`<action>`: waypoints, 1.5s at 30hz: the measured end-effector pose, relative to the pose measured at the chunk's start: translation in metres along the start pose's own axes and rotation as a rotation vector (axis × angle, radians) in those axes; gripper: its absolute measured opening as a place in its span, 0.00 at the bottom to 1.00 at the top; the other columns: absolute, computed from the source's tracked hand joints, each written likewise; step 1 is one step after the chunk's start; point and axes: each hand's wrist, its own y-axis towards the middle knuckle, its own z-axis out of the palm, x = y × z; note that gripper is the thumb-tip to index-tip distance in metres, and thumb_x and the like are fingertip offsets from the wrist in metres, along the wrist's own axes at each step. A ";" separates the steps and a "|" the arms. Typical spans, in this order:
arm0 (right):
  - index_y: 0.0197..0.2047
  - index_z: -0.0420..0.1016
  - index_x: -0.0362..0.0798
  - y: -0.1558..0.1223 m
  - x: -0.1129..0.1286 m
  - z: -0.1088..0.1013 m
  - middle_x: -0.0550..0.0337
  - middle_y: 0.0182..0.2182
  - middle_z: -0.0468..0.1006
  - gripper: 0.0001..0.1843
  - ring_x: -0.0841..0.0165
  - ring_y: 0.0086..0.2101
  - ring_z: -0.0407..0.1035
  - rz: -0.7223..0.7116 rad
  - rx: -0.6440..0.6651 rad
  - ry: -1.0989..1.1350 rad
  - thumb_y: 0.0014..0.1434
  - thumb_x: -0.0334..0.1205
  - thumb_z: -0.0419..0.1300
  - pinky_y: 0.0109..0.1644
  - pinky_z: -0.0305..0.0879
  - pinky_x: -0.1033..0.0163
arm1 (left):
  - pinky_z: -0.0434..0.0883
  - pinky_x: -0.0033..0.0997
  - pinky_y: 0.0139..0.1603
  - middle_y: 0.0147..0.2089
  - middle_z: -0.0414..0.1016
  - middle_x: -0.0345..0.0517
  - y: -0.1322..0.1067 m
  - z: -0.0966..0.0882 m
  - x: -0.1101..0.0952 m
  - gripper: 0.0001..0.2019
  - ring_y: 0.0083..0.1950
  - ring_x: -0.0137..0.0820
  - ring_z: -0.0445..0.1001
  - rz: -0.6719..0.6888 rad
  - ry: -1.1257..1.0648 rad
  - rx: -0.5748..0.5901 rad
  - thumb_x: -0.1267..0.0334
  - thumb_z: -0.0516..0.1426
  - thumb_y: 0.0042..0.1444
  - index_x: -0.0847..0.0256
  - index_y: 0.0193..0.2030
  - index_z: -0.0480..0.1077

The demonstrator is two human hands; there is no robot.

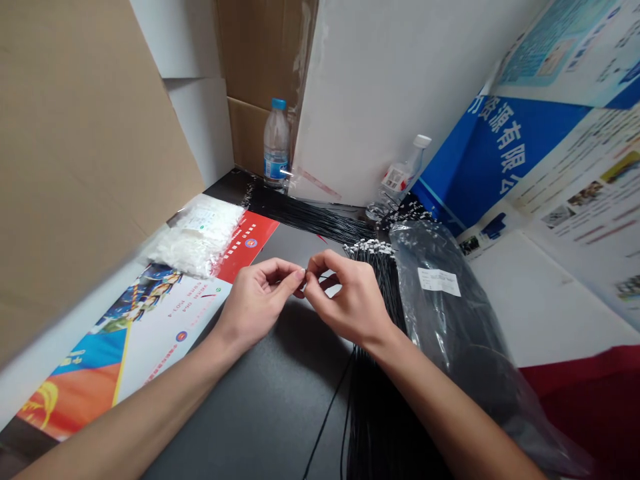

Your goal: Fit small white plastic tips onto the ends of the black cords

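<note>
My left hand point(261, 298) and my right hand point(345, 293) meet fingertip to fingertip above the dark grey tabletop point(240, 413). Both are closed in a pinch. A thin black wire shows between the fingers of my right hand. Whatever lies between the left fingertips is too small and covered to make out. Beside and under my right forearm lies a thick bundle of black wires point(373, 400), with small white connectors point(371, 248) at its far end. Two loose black strands point(327, 417) trail toward the front edge.
A clear bag of small white parts point(200, 233) rests on a printed sheet point(165, 327) at left. More black wires point(310, 217) lie behind my hands. Two plastic bottles, one blue-capped point(276, 147) and one white-capped point(403, 177), stand at the back. A labelled plastic bag point(450, 333) lies right.
</note>
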 end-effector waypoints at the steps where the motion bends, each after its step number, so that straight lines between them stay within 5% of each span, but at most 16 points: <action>1: 0.29 0.69 0.47 0.000 0.000 0.000 0.64 0.25 0.75 0.04 0.74 0.26 0.68 -0.012 -0.010 0.002 0.56 0.33 0.56 0.32 0.62 0.70 | 0.74 0.30 0.39 0.28 0.78 0.44 0.000 0.000 -0.001 0.07 0.34 0.32 0.76 0.003 -0.007 0.000 0.60 0.62 0.55 0.61 0.29 0.75; 14: 0.32 0.70 0.47 0.000 -0.001 0.003 0.62 0.28 0.77 0.05 0.73 0.27 0.69 -0.031 0.016 -0.011 0.59 0.33 0.55 0.34 0.63 0.69 | 0.74 0.31 0.38 0.29 0.77 0.44 0.000 -0.003 0.002 0.08 0.33 0.32 0.76 -0.006 -0.013 0.007 0.59 0.61 0.55 0.63 0.31 0.75; 18: 0.41 0.71 0.46 0.006 0.004 -0.016 0.63 0.26 0.78 0.05 0.73 0.25 0.69 0.059 0.163 -0.047 0.61 0.34 0.56 0.30 0.60 0.69 | 0.73 0.29 0.32 0.31 0.76 0.44 0.004 -0.004 -0.006 0.09 0.29 0.29 0.75 0.056 -0.007 -0.029 0.58 0.61 0.55 0.63 0.32 0.73; 22: 0.57 0.64 0.44 0.007 0.023 -0.052 0.67 0.22 0.76 0.19 0.73 0.21 0.66 0.092 0.296 -0.053 0.63 0.32 0.52 0.27 0.57 0.68 | 0.71 0.27 0.28 0.31 0.74 0.43 0.010 -0.015 -0.011 0.09 0.27 0.28 0.71 0.131 0.024 -0.169 0.58 0.61 0.53 0.62 0.30 0.71; 24: 0.56 0.68 0.48 0.002 0.039 -0.068 0.68 0.22 0.75 0.19 0.74 0.20 0.65 0.045 0.388 -0.054 0.63 0.30 0.51 0.26 0.55 0.69 | 0.70 0.26 0.29 0.33 0.75 0.43 0.012 -0.021 -0.011 0.08 0.28 0.28 0.71 0.155 0.096 -0.218 0.59 0.61 0.52 0.62 0.31 0.70; 27: 0.41 0.79 0.51 -0.014 0.065 -0.079 0.66 0.22 0.78 0.14 0.73 0.20 0.68 -0.100 0.602 -0.193 0.59 0.27 0.55 0.24 0.52 0.68 | 0.68 0.26 0.30 0.33 0.76 0.43 0.012 -0.021 -0.011 0.06 0.28 0.28 0.71 0.151 0.237 -0.231 0.60 0.60 0.51 0.60 0.30 0.70; 30: 0.27 0.81 0.47 -0.030 0.087 -0.081 0.58 0.20 0.79 0.09 0.70 0.18 0.68 -0.168 0.810 -0.485 0.50 0.25 0.61 0.20 0.46 0.65 | 0.66 0.28 0.28 0.29 0.75 0.42 0.011 -0.006 -0.017 0.04 0.27 0.30 0.70 0.172 0.400 -0.136 0.62 0.59 0.51 0.58 0.29 0.69; 33: 0.24 0.81 0.47 -0.038 0.097 -0.089 0.55 0.17 0.78 0.08 0.69 0.15 0.66 -0.085 0.874 -0.662 0.45 0.24 0.64 0.19 0.44 0.63 | 0.64 0.30 0.28 0.29 0.75 0.41 0.020 0.021 -0.027 0.02 0.26 0.31 0.70 0.309 0.618 0.053 0.64 0.57 0.54 0.57 0.31 0.69; 39: 0.21 0.76 0.50 -0.052 0.079 -0.130 0.56 0.16 0.74 0.07 0.67 0.14 0.64 0.057 0.605 -0.739 0.46 0.30 0.63 0.19 0.45 0.61 | 0.68 0.35 0.39 0.35 0.75 0.47 0.069 0.091 -0.025 0.05 0.37 0.38 0.74 0.554 0.916 0.314 0.66 0.53 0.58 0.58 0.35 0.70; 45: 0.28 0.75 0.49 -0.064 0.074 -0.152 0.59 0.17 0.72 0.04 0.69 0.14 0.61 0.028 0.446 -0.668 0.44 0.35 0.64 0.18 0.47 0.61 | 0.70 0.37 0.43 0.41 0.73 0.50 0.114 0.137 0.001 0.08 0.44 0.41 0.73 0.572 0.983 0.365 0.65 0.53 0.59 0.58 0.40 0.73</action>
